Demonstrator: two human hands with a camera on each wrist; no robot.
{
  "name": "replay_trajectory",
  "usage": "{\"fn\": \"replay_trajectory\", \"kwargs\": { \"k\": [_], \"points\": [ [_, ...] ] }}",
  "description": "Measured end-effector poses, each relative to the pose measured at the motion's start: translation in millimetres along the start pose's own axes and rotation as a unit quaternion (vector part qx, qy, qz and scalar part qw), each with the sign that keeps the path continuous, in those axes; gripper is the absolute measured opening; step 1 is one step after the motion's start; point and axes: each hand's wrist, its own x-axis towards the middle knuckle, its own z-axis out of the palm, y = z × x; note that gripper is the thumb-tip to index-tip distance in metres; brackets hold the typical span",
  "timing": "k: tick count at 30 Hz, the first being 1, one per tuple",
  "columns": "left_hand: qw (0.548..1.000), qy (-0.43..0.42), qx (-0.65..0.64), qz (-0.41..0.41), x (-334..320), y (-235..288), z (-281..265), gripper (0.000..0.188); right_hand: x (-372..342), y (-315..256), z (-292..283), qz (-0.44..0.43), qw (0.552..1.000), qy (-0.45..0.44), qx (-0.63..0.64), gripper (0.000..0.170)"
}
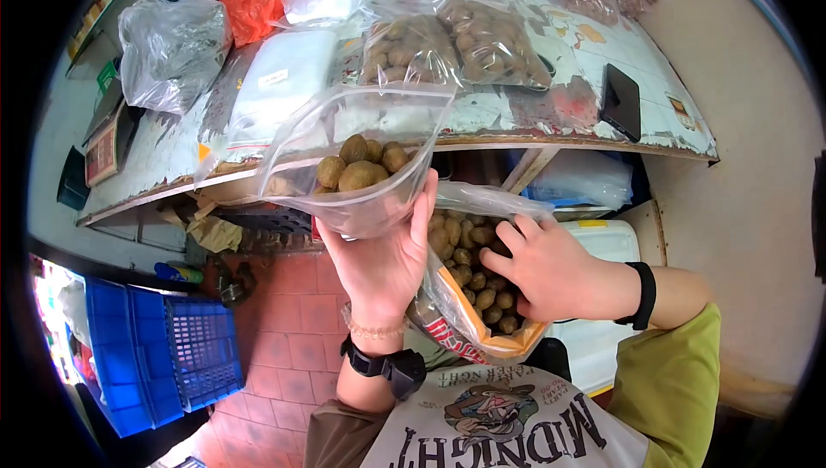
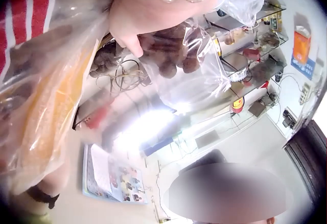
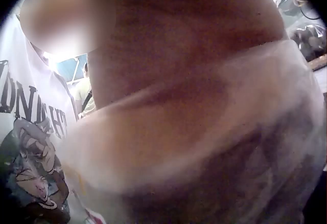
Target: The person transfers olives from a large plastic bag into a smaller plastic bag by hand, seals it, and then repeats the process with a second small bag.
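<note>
My left hand (image 1: 379,266) holds up a clear zip bag (image 1: 348,137) from below, thumb and fingers on either side of it. Several brown, round, nut-like pieces (image 1: 364,176) lie at the bottom of this bag, and its top gapes. In the left wrist view, the thumb presses the clear plastic. My right hand (image 1: 559,266) reaches into a large sack (image 1: 469,304) with an orange-edged mouth. Its fingers are spread and slightly bent over a heap of the same brown pieces (image 1: 486,300); its palm side is hidden. The right wrist view is mostly blurred plastic.
On the worn counter (image 1: 482,115) ahead lie two filled clear bags (image 1: 490,42), a stack of flat plastic bags (image 1: 284,72) and a black phone (image 1: 620,102). Grey (image 1: 172,51) and red plastic bags (image 1: 252,5) sit at the left. A blue crate (image 1: 163,352) stands on the tiled floor.
</note>
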Motion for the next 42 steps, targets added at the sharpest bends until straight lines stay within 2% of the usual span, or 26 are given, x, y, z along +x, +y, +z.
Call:
{"fn": "replay_trajectory", "kwargs": {
  "k": [8,13,16,20,22,26,28,32,37,39,42],
  "points": [
    [1.0,0.002,0.003,0.005,-0.4,1.6,0.1,0.08,6.4,9.2,4.8,-0.01,0.998,0.051,-0.036,0.06],
    [1.0,-0.001,0.013,0.011,1.3,1.4,-0.9,0.079,9.8,18.1,13.2,-0.05,0.991,0.12,-0.017,0.039],
    [1.0,-0.004,0.003,0.0,0.9,1.8,-0.9,0.079,10.3,22.5,14.9,-0.062,0.992,0.11,-0.018,0.03],
    [0.999,0.002,0.036,0.017,0.7,0.5,0.0,0.078,10.7,27.3,10.7,-0.086,0.99,0.112,0.01,0.031],
    [0.999,0.004,0.047,0.02,-1.1,-0.2,0.5,0.078,13.0,31.2,4.8,-0.101,0.99,0.04,0.086,0.034],
    [0.997,0.023,0.062,0.034,-2.6,-2.0,0.3,0.077,19.5,46.3,0.7,-0.124,0.976,0.008,0.181,0.039],
    [0.996,0.032,0.065,0.042,-2.2,-2.2,0.4,0.077,24.6,51.7,1.6,-0.152,0.952,0.015,0.266,0.04],
    [0.997,0.033,0.06,0.046,-2.5,-3.4,0.5,0.075,22.8,33.6,-13.1,-0.129,0.974,-0.031,0.183,0.041],
    [0.997,0.018,0.07,0.041,-7.3,-3.4,-3.1,0.074,26.9,36.0,-7.8,-0.157,0.958,-0.046,0.236,0.039],
    [0.995,0.016,0.086,0.047,-8.5,-3.3,-3.2,0.077,27.0,36.7,-5.1,-0.171,0.953,-0.022,0.251,0.036],
    [0.996,0.02,0.082,0.042,-7.9,-2.6,-4.0,0.077,24.8,29.7,-13.4,-0.151,0.963,-0.03,0.22,0.034]
  ]
}}
